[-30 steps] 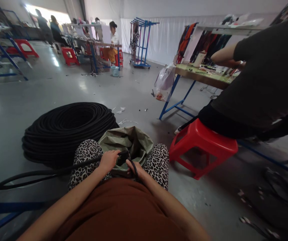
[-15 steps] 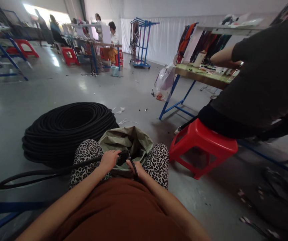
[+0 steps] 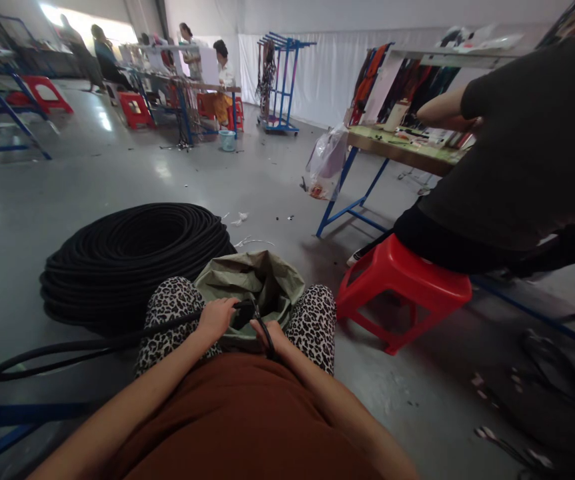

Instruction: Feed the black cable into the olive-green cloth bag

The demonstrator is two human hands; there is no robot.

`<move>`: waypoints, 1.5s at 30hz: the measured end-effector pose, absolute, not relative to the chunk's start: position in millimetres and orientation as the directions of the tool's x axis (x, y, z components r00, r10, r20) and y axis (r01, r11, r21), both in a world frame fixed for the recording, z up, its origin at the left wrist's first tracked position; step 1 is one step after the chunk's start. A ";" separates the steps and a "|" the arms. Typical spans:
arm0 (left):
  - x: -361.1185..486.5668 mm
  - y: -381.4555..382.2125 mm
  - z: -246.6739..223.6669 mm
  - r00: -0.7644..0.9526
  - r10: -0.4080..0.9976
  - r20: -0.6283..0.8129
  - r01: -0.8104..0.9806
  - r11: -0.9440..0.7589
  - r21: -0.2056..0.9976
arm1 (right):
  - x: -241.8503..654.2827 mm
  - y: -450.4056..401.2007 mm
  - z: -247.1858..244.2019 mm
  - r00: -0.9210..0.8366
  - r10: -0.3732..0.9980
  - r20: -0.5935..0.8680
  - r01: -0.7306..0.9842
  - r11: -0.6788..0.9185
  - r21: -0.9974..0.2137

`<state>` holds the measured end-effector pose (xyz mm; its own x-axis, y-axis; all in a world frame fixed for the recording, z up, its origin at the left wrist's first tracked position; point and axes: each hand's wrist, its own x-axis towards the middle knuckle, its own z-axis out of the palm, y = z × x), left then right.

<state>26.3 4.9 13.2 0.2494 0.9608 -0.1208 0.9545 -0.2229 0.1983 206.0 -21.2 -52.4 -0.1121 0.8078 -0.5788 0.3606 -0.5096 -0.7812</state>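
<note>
The left hand (image 3: 216,320) grips a black cord (image 3: 175,324) above the mouth of the green bag (image 3: 222,272). The right hand (image 3: 271,335), just beside it, is closed around a dark tool (image 3: 264,325), perhaps cutters. The step appears to be cutting; the next move would call for a steady cord.

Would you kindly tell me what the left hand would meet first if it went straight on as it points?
Probably the black loop in the right hand, just ahead of the left hand, then the green bag; depth is unclear.
</note>
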 end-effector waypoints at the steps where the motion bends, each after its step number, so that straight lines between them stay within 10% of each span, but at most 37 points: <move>1: 26.0 5.0 13.1 0.252 0.960 -0.119 0.954 -0.226 0.197 | 205.9 -21.5 -51.8 -0.113 0.808 -0.578 0.364 -0.508 -0.781; 45: 21.7 11.3 13.7 0.236 0.971 -0.026 0.961 -0.229 0.157 | 208.0 -15.1 -71.3 0.017 0.794 -0.608 0.417 -0.558 -0.718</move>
